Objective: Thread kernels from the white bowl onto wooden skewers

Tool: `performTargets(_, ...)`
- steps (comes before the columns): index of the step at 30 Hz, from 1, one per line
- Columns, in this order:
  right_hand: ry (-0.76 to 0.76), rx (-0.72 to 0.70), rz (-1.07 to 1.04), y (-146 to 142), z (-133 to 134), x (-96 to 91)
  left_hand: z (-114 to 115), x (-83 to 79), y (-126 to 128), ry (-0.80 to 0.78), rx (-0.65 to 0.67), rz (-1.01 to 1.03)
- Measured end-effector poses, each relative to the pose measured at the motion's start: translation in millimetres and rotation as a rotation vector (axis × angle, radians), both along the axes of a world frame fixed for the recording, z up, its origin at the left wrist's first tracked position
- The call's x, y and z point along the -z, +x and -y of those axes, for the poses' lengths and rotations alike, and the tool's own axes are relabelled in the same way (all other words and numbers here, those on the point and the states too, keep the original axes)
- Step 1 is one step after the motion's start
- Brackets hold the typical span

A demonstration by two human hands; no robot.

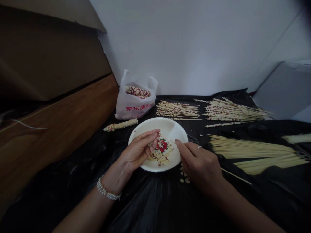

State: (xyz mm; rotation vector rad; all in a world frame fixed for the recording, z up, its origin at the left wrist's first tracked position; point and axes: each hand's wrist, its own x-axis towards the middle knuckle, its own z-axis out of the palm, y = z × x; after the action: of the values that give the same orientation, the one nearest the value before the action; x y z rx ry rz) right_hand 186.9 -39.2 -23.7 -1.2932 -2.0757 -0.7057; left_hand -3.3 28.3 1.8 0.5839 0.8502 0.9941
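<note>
Over a white bowl (178, 132), my right hand (198, 160) grips a thin bamboo skewer (236, 176). Its front end points left into the fingers of my left hand (142, 149), and its back end sticks out behind my right hand. The thumb and forefinger of my left hand pinch together at the skewer's tip, on what looks like a corn kernel, mostly hidden by the fingers. Loose pale and dark red corn kernels (160, 158) lie in the bowl, around a red flower print on its bottom. A few more kernels (184, 178) lie beside the bowl, near my right hand.
A white plastic bag (132, 106) holds speckled corn cobs (138, 92). A partly stripped cob (121, 125) lies in front of it. Skewers threaded with kernels (223, 111) form piles at the back; bare skewers (250, 147) lie right. Black plastic sheeting (150, 200) covers the surface.
</note>
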Motion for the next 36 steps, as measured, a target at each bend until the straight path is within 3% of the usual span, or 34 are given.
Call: performTargets(36, -0.023, -0.039, -0.040, -3.7, 2.3, 4.6, 1.2, -0.3, 0.8, 0.028, 0.093, -0.045)
